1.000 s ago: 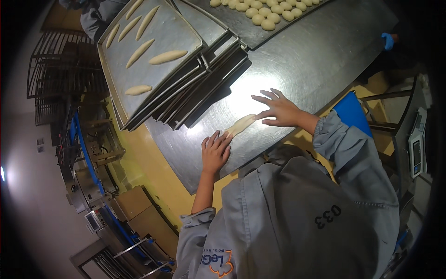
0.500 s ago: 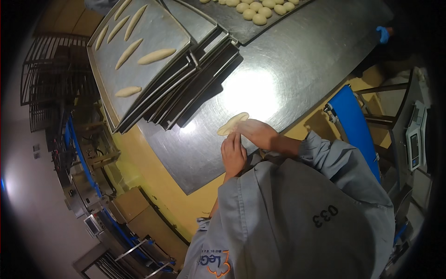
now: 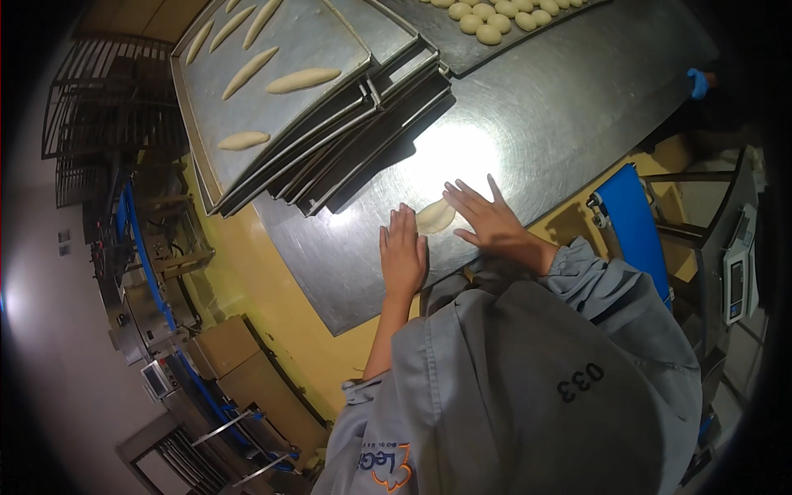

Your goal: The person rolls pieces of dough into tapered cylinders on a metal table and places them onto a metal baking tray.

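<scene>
A flattened oval piece of dough (image 3: 436, 217) lies on the steel table (image 3: 536, 157) between my hands. My left hand (image 3: 402, 252) rests flat at its left end, fingers stretched out and pointing away from me. At the right end is my right hand (image 3: 491, 216), its fingers spread and the fingertips at the dough's edge. Neither hand grips anything. Beyond and to the left, long tapered dough pieces (image 3: 304, 80) lie on the top metal tray (image 3: 285, 37) of a crooked stack.
Several round dough balls (image 3: 488, 35) sit on a dark tray at the far side. A blue-gloved hand (image 3: 700, 83) of another person is at the far right table edge. A blue conveyor belt (image 3: 631, 231) and a scale (image 3: 737, 272) stand to the right.
Both hands have let go of the dough's near edge and opened out flat, moving apart to its two ends. The view has shifted slightly, so the trays appear further right.
</scene>
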A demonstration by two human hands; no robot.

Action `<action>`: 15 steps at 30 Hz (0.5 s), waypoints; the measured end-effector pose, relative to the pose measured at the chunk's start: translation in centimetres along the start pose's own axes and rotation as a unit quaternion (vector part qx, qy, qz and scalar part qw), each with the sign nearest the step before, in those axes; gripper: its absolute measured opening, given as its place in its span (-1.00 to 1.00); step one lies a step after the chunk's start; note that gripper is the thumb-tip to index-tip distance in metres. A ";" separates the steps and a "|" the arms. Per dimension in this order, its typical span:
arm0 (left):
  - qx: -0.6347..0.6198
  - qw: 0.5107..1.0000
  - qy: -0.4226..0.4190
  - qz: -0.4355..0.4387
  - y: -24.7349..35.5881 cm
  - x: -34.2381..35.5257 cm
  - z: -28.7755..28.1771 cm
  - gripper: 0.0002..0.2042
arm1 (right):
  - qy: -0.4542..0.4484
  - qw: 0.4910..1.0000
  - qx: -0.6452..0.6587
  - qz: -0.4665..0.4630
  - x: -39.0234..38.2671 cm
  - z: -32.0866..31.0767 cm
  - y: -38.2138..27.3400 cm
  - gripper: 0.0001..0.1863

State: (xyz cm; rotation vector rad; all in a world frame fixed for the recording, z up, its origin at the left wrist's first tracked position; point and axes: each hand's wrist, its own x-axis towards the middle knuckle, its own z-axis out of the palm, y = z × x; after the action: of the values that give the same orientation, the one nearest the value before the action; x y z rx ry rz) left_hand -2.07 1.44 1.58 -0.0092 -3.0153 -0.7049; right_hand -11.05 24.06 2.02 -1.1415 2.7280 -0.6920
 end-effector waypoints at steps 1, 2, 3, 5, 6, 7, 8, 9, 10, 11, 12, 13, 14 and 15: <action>0.039 0.998 -0.038 -0.003 -0.3 0.0 0.3 -0.46 | -0.022 1.000 -0.015 0.015 -0.2 -0.3 0.1 -0.27; 0.033 0.999 -0.039 -0.004 -0.6 -0.2 0.4 -0.44 | -0.043 0.998 -0.030 0.029 -0.2 -0.5 0.2 -0.25; 0.027 0.999 -0.039 -0.006 -1.0 -0.4 0.5 -0.42 | -0.039 0.998 -0.028 0.033 -0.1 -0.4 0.2 -0.25; -0.003 0.999 -0.042 -0.012 -1.0 -0.4 0.5 -0.42 | -0.030 0.998 -0.025 0.051 -0.3 -0.4 0.4 -0.27; -0.025 0.999 -0.043 -0.021 -1.4 -0.3 0.4 -0.45 | -0.014 0.998 -0.016 0.055 -0.4 -0.3 0.5 -0.30; -0.046 0.998 -0.042 -0.030 -1.7 0.0 0.0 -0.47 | 0.003 0.998 -0.007 0.058 -0.2 -0.3 0.8 -0.34; -0.143 0.988 -0.020 -0.058 -2.6 0.5 -0.2 -0.50 | 0.019 0.998 0.003 0.060 0.1 -0.2 1.0 -0.37; -0.239 0.967 0.003 -0.086 -3.6 1.4 -0.3 -0.53 | 0.043 0.992 0.094 0.068 0.9 -0.2 1.7 -0.42; -0.332 0.936 0.024 -0.117 -4.5 1.9 -0.3 -0.55 | 0.063 0.978 0.185 0.077 2.1 0.0 2.6 -0.46; -0.394 0.911 0.042 -0.114 -5.0 2.8 -0.1 -0.62 | 0.080 0.954 0.277 0.085 3.2 0.3 3.3 -0.50; -0.424 0.898 0.010 -0.114 -5.1 4.1 -0.1 -0.62 | 0.051 0.932 0.350 0.084 4.5 0.6 3.7 -0.52; -0.450 0.886 -0.019 -0.114 -5.1 5.1 -0.3 -0.62 | 0.022 0.903 0.423 0.079 6.3 0.9 3.6 -0.54; -0.488 0.864 -0.022 -0.119 -5.0 5.6 0.1 -0.62 | -0.005 0.868 0.491 0.075 7.7 1.4 3.6 -0.55; -0.526 0.841 -0.025 -0.124 -4.8 6.0 0.8 -0.61 | -0.023 0.869 0.492 0.053 8.6 1.8 3.2 -0.57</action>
State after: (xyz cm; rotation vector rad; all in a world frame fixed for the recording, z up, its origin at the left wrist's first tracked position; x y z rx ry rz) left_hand -8.19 -2.50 -0.94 0.3238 -2.2501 -2.2694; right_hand -18.78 19.38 -0.37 -0.6969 1.8560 -1.6977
